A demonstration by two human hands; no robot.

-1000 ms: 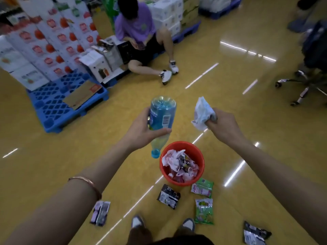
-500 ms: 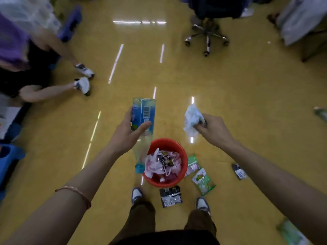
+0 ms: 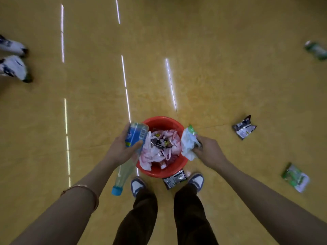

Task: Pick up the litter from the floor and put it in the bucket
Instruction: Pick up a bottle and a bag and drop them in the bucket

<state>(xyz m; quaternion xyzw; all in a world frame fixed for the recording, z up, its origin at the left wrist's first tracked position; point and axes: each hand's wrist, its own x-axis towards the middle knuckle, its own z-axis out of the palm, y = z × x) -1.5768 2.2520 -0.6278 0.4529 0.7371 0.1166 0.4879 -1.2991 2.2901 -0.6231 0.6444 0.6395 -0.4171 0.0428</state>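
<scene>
far left: two white shoes (image 3: 14, 66) of another person at the frame edge, well apart from the work.
left hand: the left hand (image 3: 122, 149) is wrapped round the labelled end of a plastic bottle, thumb across the front. a thin bracelet (image 3: 79, 189) sits on the wrist.
bottle: the bottle (image 3: 136, 137) is held tilted, base up beside the bucket's left rim, blue cap (image 3: 116, 190) pointing down toward the person's feet. it looks empty or nearly so, so probably light. it is stiff enough to hold by the middle, smooth, and likely to roll if it lands outside.
bucket: the red bucket (image 3: 159, 171) stands on the floor (image 3: 230, 76) just ahead of the person's own shoes (image 3: 138, 185). it is heaped with pink and white bags (image 3: 164, 144) and wrappers. little room looks left, so a long bottle may perch on top and tip out.
at the feet: a black wrapper (image 3: 174, 179) lies flat against the bucket's near wall, between the own shoes.
right hand: the right hand (image 3: 208, 152) is curled round a crumpled white wad, with a scrap of green wrapper pinched in.
wad: the wad (image 3: 188, 144) hangs over the bucket's right rim. it is soft and near weightless, should fall where released, and may spring open.
floor to the right: a second black packet (image 3: 244, 127) and a green packet (image 3: 295, 177) lie apart from the bucket. a blurred green thing (image 3: 315, 50) lies far off, and i cannot tell what it is.
taking hold: the packets look like thin film lying flat on a slick floor, best pinched at a raised corner.
</scene>
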